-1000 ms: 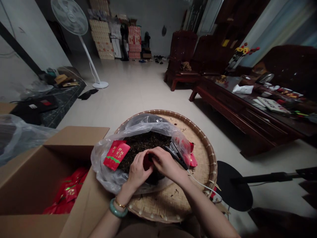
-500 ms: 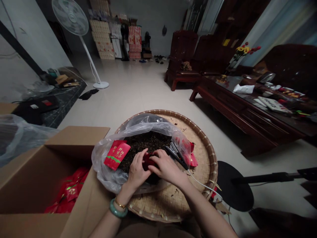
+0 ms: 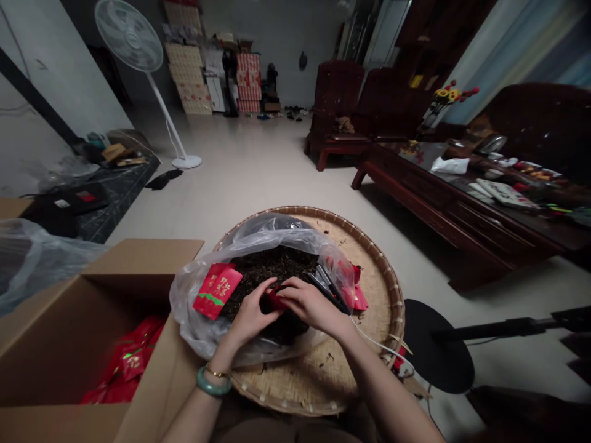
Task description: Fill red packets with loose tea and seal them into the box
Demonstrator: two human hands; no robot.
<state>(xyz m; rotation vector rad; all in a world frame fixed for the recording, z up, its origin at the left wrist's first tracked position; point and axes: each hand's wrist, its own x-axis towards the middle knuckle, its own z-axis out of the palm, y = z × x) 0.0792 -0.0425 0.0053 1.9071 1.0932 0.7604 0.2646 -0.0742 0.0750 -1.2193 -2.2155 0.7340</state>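
Close by, a green bangle [image 3: 213,383] on the left wrist. Off to the left, a cardboard box [image 3: 157,375] with shiny red pouches [image 3: 133,363] inside. Next, a round woven tray [image 3: 318,384], and on it a clear plastic bag [image 3: 198,335] with dark dry leaves [image 3: 281,258] in it

Over the leaves, left hand [image 3: 253,312] and right hand [image 3: 308,303] close together, fingers curled in, just a little way open, with a small red packet [image 3: 276,299] held in between. Cannot tell if open at the top, as partly hidden. Could slip into the leaves if held too loosely, or get crumpled if squeezed too hard

By the bag's left edge, flat red sleeves [image 3: 217,292], likely to slide after a bump. On the right, a black tool [image 3: 329,284] with a white cord [image 3: 369,339]. Could be pulled over by a cord snagged on an arm, or melt the plastic if hot

Far back, a white fan [image 3: 152,89] on the floor [image 3: 240,160], then piled boxes [image 3: 188,77]
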